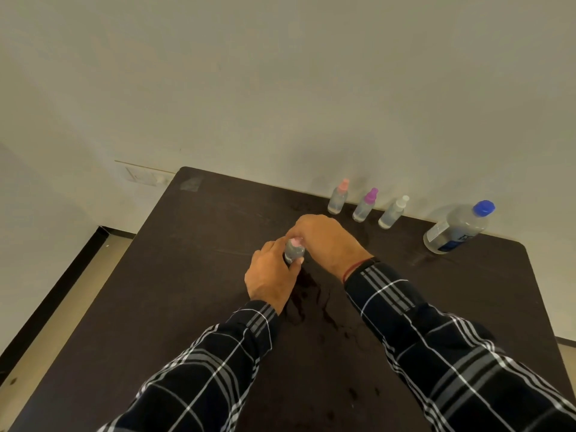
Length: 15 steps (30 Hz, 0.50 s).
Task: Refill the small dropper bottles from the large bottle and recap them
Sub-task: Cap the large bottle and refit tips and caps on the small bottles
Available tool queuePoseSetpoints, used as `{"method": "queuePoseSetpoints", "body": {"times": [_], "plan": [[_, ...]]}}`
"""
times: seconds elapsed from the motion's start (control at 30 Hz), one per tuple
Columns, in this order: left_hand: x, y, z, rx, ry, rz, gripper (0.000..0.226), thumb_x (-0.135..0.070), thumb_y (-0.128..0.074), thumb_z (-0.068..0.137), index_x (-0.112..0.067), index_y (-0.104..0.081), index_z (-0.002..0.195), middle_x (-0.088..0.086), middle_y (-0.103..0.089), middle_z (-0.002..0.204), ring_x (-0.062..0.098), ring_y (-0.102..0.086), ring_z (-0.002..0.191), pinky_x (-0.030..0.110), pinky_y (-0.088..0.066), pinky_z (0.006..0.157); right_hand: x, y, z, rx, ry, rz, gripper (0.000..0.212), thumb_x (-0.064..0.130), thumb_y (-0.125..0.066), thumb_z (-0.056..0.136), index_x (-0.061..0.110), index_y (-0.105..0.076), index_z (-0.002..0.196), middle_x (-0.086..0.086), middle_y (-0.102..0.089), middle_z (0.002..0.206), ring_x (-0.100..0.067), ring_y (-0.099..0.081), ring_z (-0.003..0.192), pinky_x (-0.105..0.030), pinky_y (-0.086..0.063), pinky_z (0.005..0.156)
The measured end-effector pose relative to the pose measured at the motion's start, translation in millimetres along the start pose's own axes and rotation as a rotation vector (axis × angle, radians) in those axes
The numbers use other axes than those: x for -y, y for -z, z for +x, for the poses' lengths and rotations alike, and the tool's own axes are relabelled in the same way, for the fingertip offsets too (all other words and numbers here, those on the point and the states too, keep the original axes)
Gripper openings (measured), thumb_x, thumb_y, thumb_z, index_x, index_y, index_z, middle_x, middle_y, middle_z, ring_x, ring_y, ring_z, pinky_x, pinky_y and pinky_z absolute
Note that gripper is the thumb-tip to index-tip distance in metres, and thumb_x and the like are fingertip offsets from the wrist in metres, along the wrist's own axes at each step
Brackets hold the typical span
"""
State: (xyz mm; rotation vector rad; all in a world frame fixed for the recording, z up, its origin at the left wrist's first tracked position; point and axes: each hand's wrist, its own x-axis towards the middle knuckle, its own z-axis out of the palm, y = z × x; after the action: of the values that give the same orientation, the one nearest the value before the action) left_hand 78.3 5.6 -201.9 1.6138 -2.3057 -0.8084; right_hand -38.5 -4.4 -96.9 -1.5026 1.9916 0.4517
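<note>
A small clear dropper bottle [293, 251] stands upright near the middle of the dark table [187, 275]. My left hand [270, 279] wraps around its body. My right hand [324, 241] comes over the top, fingers closed on its pink cap [295, 242], most of which is hidden. Along the far edge stand three capped dropper bottles: one with a pink cap [338, 198], one with a purple cap [364, 205], one with a white cap [393, 212]. Right of them stands the large clear bottle [456, 229], closed with a blue cap.
Wet spill marks [311, 304] darken the table just in front of the held bottle. A white wall runs behind the table's far edge. The floor and a dark skirting strip [62, 275] lie to the left.
</note>
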Motion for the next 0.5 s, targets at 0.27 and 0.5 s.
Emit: {"method": "queuePoseSetpoints", "body": {"times": [0.27,0.5], "plan": [[2.5,-2.7,4.6,0.032,0.003,-0.011,0.041,-0.048,-0.065,0.086,-0.030,-0.054,0.122,-0.005,-0.060,0.120,0.020,-0.059,0.108,0.041,-0.053,0.081,-2.8,-23.8,-25.7,-0.573,-0.111,-0.072,0.071,0.079,-0.038,0.087,0.014,-0.060,0.065,0.003,-0.054,0.057,-0.016,-0.055,0.054,-0.032,-0.051,0.056],[4.3,-4.0,2.2,-0.013,-0.038,0.001,0.048,-0.048,-0.067,0.085,-0.036,-0.050,0.129,-0.008,-0.059,0.123,0.018,-0.058,0.111,0.037,-0.050,0.080,-11.4,-9.0,-26.8,-0.271,0.156,0.019,0.029,0.023,-0.063,0.094,0.023,-0.063,0.123,-0.006,-0.067,0.115,-0.026,-0.064,0.105,-0.041,-0.053,0.095]]}}
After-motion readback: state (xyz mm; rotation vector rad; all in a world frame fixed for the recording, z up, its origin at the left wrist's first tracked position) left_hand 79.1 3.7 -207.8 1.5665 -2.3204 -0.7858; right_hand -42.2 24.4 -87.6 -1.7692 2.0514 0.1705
